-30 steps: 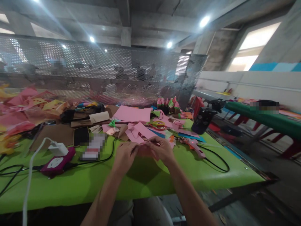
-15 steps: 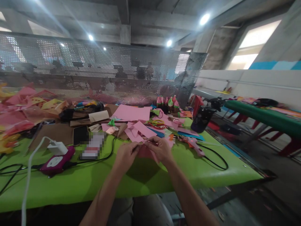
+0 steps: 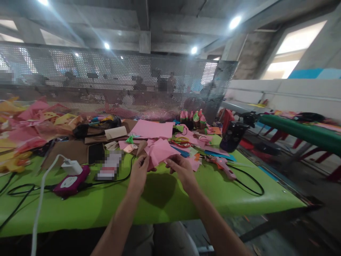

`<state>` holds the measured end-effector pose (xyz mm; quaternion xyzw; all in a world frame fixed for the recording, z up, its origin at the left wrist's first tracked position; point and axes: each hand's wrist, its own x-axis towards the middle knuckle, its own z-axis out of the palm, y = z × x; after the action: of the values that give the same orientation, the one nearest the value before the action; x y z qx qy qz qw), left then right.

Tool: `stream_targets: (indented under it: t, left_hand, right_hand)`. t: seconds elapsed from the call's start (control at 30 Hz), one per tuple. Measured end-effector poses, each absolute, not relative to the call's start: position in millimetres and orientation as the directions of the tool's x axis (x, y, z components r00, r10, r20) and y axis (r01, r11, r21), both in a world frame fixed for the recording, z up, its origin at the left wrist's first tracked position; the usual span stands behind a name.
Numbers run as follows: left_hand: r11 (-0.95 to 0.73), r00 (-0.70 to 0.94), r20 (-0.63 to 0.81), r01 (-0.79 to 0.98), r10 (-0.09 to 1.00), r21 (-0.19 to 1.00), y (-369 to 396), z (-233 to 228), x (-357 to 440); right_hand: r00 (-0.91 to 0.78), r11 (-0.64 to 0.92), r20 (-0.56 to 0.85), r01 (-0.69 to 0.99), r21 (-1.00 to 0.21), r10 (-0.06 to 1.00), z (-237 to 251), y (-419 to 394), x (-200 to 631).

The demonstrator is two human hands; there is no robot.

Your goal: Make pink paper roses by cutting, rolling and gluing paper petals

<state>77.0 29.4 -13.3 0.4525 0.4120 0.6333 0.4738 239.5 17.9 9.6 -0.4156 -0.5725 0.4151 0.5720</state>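
A folded piece of pink paper or thin foam (image 3: 161, 152) is held up between my hands, over the front of the green-covered table. My left hand (image 3: 140, 169) pinches its left edge, thumb on the near side. At its right lower edge, the fingers of my right hand (image 3: 181, 169) are closed on the same piece. Behind it lies a large flat pink sheet (image 3: 153, 128). Red-and-yellow-handled scissors (image 3: 182, 141) rest among the scraps. To the right, a pink glue gun (image 3: 225, 168) lies on the table with its black cord curling forward.
On the left are a purple power strip (image 3: 71, 182) with a white charger (image 3: 71, 166), a dark phone (image 3: 96, 153) and a white cable. A black bin (image 3: 231, 137) stands at the right edge. Colourful scraps are heaped at the left; a perforated metal screen (image 3: 119, 85) closes off the back.
My hands have moved apart, and the pink piece has swung upward from hanging below them to standing spread between them. The view has shifted slightly.
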Motion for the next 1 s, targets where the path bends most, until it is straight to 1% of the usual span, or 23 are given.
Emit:
stream_targets:
  t: [0.13,0.3,0.57,0.77,0.9,1.0]
  left_hand:
    - [-0.223,-0.096,0.204,-0.270,0.974,0.937,28,-13,82]
    - [-0.222,-0.004,0.231,-0.289,0.973,0.931,27,-14,86]
    - [-0.168,0.100,0.208,-0.310,0.973,0.936,27,-15,89]
    - [-0.115,0.136,0.171,-0.342,0.976,0.933,27,-14,89]
    - [-0.051,0.153,0.116,-0.374,0.981,0.926,24,-13,88]
    - [0.005,0.183,0.071,-0.385,0.981,0.923,21,-12,87]
  right_hand:
    - [-0.066,0.271,0.269,0.029,-0.962,0.961,4,21,232]
    - [-0.050,0.275,0.273,0.034,-0.961,0.961,5,21,232]
    - [-0.038,0.259,0.259,0.002,-0.966,0.965,1,25,236]
    - [-0.059,0.276,0.276,-0.008,-0.961,0.959,-1,24,236]
    - [-0.078,0.292,0.293,-0.024,-0.956,0.953,5,20,233]
    - [-0.075,0.279,0.281,-0.034,-0.960,0.957,7,19,234]
